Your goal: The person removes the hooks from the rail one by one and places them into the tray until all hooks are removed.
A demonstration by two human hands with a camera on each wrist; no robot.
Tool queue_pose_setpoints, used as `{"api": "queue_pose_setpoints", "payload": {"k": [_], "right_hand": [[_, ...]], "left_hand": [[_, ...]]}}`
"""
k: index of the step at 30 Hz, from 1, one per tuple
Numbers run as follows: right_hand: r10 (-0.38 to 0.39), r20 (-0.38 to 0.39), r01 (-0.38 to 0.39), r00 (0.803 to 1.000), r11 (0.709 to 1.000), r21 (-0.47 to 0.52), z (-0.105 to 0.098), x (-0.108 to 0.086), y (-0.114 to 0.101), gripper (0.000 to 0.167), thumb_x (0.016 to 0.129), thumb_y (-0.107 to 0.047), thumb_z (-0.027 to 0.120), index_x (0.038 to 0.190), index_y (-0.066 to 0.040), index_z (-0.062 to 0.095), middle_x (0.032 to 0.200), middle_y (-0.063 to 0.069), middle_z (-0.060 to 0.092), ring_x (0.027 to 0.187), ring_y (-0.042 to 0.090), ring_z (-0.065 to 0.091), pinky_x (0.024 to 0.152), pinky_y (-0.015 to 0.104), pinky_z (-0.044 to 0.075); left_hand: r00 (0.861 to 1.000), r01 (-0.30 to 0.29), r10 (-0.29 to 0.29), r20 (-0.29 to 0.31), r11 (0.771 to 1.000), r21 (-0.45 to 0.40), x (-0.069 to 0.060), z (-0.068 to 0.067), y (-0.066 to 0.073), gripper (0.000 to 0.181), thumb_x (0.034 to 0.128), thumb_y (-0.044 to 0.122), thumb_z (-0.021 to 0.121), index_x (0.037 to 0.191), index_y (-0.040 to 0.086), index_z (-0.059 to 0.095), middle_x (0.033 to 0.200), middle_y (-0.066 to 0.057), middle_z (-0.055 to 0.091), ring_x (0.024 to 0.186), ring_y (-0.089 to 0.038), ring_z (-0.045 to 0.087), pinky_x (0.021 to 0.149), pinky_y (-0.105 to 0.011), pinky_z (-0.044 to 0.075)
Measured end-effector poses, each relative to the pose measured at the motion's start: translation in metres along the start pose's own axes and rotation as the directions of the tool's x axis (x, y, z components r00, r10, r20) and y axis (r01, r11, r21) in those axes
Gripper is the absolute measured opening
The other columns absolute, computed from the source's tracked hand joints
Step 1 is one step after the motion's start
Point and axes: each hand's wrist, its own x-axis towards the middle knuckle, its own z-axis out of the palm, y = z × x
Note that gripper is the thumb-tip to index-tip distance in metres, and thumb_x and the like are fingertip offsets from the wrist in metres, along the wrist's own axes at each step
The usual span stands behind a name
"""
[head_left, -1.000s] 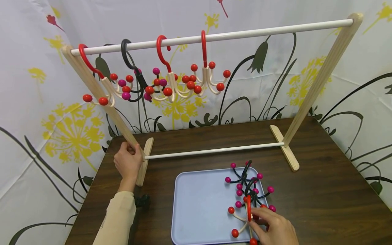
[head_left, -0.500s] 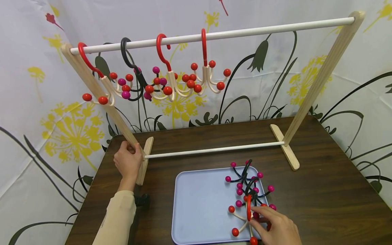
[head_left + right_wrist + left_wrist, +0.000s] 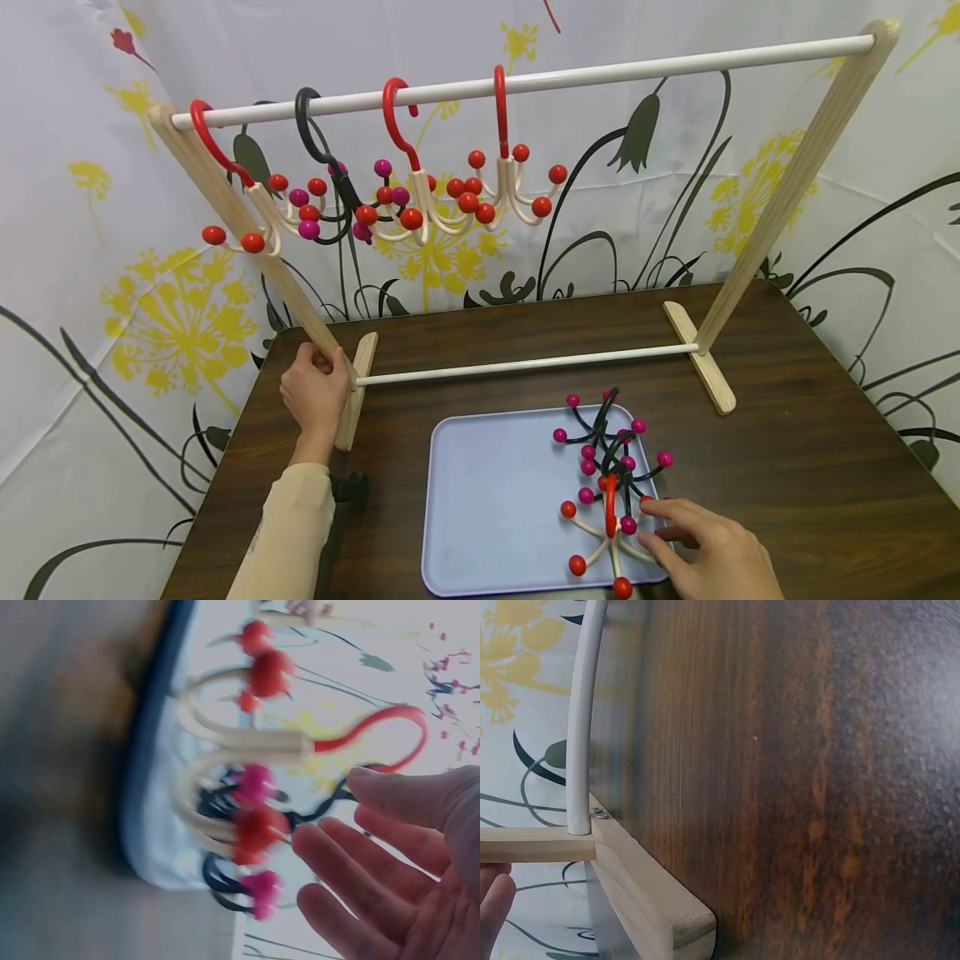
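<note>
My left hand (image 3: 315, 396) grips the lower part of the wooden rack's left post (image 3: 298, 302); only its fingertips show in the left wrist view. At the right side of a pale blue tray (image 3: 487, 492) stands a multi-armed hook hanger (image 3: 611, 507), with a red hook, cream arms and red ball tips. Just right of it is my right hand (image 3: 712, 546), fingers extended and holding nothing. The right wrist view shows the thumb and fingers (image 3: 322, 851) apart from the cream stem (image 3: 262, 746). Behind that hanger, two black hangers (image 3: 600, 427) with magenta balls overlap on the tray.
Across the rack's white top rail (image 3: 637, 73) hang three red-hooked hangers (image 3: 506, 179) and one black one (image 3: 345, 192), grouped to the left. A white lower bar (image 3: 525, 365) and wooden feet (image 3: 701, 358) stand on the dark table (image 3: 810, 433). A patterned curtain hangs behind.
My right hand has let go of the red-hooked hanger on the tray and moved slightly to the right. The left hand stays on the post. The head view has tilted slightly.
</note>
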Motion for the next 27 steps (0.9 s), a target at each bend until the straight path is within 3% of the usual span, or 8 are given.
{"api": "queue_pose_setpoints", "payload": {"k": [3, 7, 10, 16, 20, 23, 27], "right_hand": [[-0.037, -0.008, 0.037, 0.999, 0.999, 0.007, -0.015, 0.001, 0.001, 0.028, 0.077, -0.029, 0.084, 0.104, -0.027, 0.075, 0.096, -0.011, 0.071, 0.073, -0.001, 0.066, 0.068, 0.029, 0.055], [-0.177, -0.131, 0.181, 0.976, 0.983, 0.019, -0.036, 0.004, 0.001, 0.025, 0.075, -0.022, 0.085, 0.098, -0.024, 0.075, 0.087, -0.016, 0.07, 0.07, -0.003, 0.064, 0.063, 0.025, 0.054], [-0.304, -0.23, 0.314, 0.925, 0.95, 0.006, -0.053, 0.01, 0.0, 0.027, 0.072, -0.014, 0.087, 0.095, -0.022, 0.075, 0.086, -0.014, 0.071, 0.069, -0.003, 0.063, 0.061, 0.022, 0.052], [-0.482, -0.321, 0.509, 0.815, 0.861, 0.002, -0.084, 0.03, -0.012, 0.035, 0.07, -0.003, 0.086, 0.099, -0.02, 0.075, 0.091, -0.009, 0.073, 0.073, 0.001, 0.067, 0.064, 0.012, 0.049], [-0.549, -0.328, 0.58, 0.769, 0.814, -0.001, -0.1, 0.049, -0.029, 0.035, 0.072, -0.002, 0.085, 0.099, -0.02, 0.075, 0.091, -0.012, 0.072, 0.072, -0.001, 0.066, 0.064, 0.013, 0.049], [-0.567, -0.326, 0.598, 0.756, 0.801, -0.007, -0.113, 0.064, -0.043, 0.032, 0.074, -0.003, 0.084, 0.1, -0.019, 0.074, 0.091, -0.013, 0.072, 0.073, -0.001, 0.066, 0.064, 0.014, 0.05], [-0.539, -0.34, 0.581, 0.771, 0.814, 0.027, -0.135, 0.082, -0.063, 0.025, 0.08, -0.009, 0.081, 0.103, -0.017, 0.074, 0.093, -0.01, 0.072, 0.074, 0.001, 0.067, 0.063, 0.014, 0.05]], "left_hand": [[1.0, -0.006, 0.006, -0.005, 1.0, -0.005, 0.0, -0.001, 0.0, 0.023, 0.0884, 0.026, 0.069, 0.086, 0.004, 0.063, 0.073, -0.014, 0.068, 0.065, -0.034, 0.063, 0.062, -0.052, 0.043], [1.0, -0.011, 0.011, -0.011, 1.0, -0.001, 0.001, -0.001, 0.0, 0.022, 0.0879, 0.025, 0.07, 0.085, 0.004, 0.063, 0.072, -0.014, 0.068, 0.064, -0.035, 0.063, 0.062, -0.052, 0.042], [1.0, -0.015, 0.015, -0.008, 1.0, 0.003, 0.0, -0.001, 0.0, 0.021, 0.0878, 0.024, 0.07, 0.086, 0.004, 0.063, 0.072, -0.013, 0.068, 0.064, -0.035, 0.063, 0.062, -0.052, 0.043], [1.0, -0.02, 0.02, -0.01, 1.0, 0.003, 0.0, 0.0, 0.001, 0.02, 0.0877, 0.022, 0.07, 0.086, 0.003, 0.063, 0.072, -0.014, 0.068, 0.064, -0.035, 0.063, 0.061, -0.053, 0.042], [1.0, -0.024, 0.024, -0.011, 1.0, 0.004, 0.0, -0.001, 0.0, 0.021, 0.0878, 0.022, 0.07, 0.086, 0.002, 0.062, 0.072, -0.015, 0.068, 0.064, -0.035, 0.062, 0.061, -0.052, 0.042], [1.0, -0.024, 0.024, -0.014, 1.0, 0.005, 0.0, -0.001, -0.001, 0.021, 0.0878, 0.022, 0.07, 0.086, 0.003, 0.062, 0.073, -0.015, 0.068, 0.064, -0.036, 0.063, 0.061, -0.053, 0.042], [1.0, -0.019, 0.019, -0.01, 1.0, 0.009, 0.0, 0.0, -0.001, 0.021, 0.0879, 0.024, 0.07, 0.086, 0.004, 0.062, 0.072, -0.014, 0.068, 0.064, -0.035, 0.063, 0.061, -0.053, 0.042]]}}
